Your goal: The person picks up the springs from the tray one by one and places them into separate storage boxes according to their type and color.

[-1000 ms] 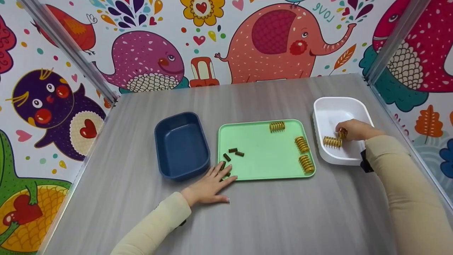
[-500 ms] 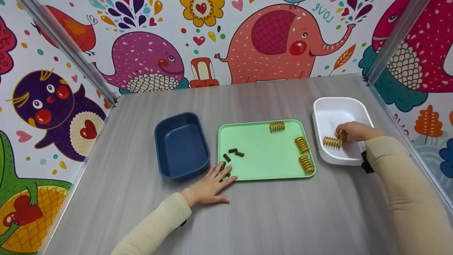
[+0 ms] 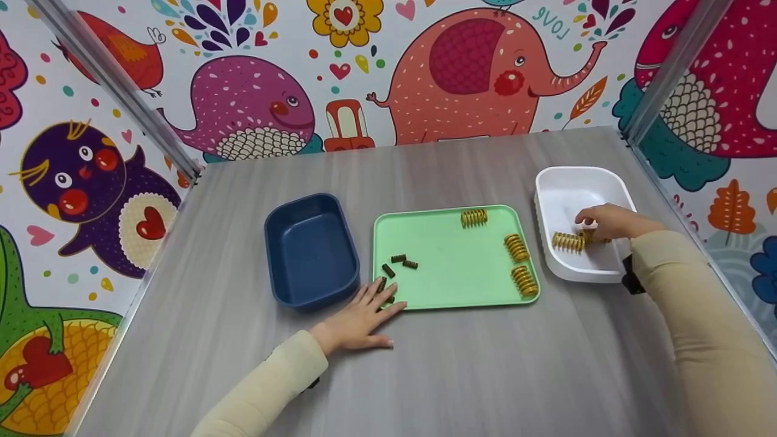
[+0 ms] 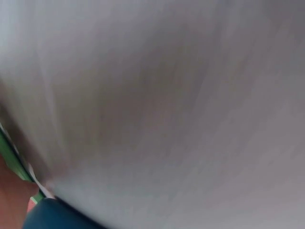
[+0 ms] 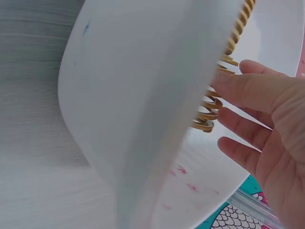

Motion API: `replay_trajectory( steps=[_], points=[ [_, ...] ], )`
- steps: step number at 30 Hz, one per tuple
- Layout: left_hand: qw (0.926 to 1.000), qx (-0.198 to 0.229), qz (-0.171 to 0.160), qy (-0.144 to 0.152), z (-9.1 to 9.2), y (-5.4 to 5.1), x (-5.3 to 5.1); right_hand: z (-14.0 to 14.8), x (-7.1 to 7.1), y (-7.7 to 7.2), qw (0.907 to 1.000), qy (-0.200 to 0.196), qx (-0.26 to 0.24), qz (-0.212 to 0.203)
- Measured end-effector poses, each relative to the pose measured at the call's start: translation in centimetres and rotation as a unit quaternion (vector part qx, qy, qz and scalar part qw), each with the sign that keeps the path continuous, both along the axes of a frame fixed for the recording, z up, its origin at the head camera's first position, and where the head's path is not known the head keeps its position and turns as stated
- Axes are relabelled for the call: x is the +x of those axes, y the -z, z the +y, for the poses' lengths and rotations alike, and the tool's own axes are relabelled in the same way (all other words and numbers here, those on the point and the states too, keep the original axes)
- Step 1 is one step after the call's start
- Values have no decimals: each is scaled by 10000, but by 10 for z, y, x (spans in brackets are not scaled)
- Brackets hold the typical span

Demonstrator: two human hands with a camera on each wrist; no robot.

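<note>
Two gold springs (image 3: 568,243) inside white bin (image 3: 583,182)

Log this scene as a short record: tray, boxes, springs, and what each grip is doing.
tray: light green, between the blue box on the left and the white box on the right
gold springs: three on the tray, one by its far edge, two by its right edge; two visible in the white box
small dark pieces: at least five, at the tray's left end
left grip: fingers spread over the tray's near left corner
right grip: in the white box, at a spring; pinch unclear
</note>
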State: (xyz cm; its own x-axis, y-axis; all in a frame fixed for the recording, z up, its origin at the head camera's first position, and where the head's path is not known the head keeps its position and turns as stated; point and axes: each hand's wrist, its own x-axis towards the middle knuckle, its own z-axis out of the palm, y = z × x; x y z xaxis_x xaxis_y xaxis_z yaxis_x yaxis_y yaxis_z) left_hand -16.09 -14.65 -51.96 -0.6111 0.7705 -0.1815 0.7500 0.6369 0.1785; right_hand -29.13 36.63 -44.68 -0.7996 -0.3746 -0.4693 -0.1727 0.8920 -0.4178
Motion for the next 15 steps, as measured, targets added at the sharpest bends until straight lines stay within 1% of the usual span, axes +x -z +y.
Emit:
replay_trajectory(
  steps=[5, 9, 12, 15],
  points=[
    [10000, 30, 12, 20, 0, 0, 1, -2, 0, -5, 9998, -123, -18, 162],
    [10000, 22, -53, -20, 0, -1, 1, -6, 1, -11, 9977, -400, -29, 552],
    [10000, 5, -88, -39, 0, -2, 1, -13, 2, -15, 9942, -655, -14, 852],
    [10000, -9, -59, -20, 1, -2, 0, -21, 4, -20, 9923, -750, -91, 984]
  ],
)
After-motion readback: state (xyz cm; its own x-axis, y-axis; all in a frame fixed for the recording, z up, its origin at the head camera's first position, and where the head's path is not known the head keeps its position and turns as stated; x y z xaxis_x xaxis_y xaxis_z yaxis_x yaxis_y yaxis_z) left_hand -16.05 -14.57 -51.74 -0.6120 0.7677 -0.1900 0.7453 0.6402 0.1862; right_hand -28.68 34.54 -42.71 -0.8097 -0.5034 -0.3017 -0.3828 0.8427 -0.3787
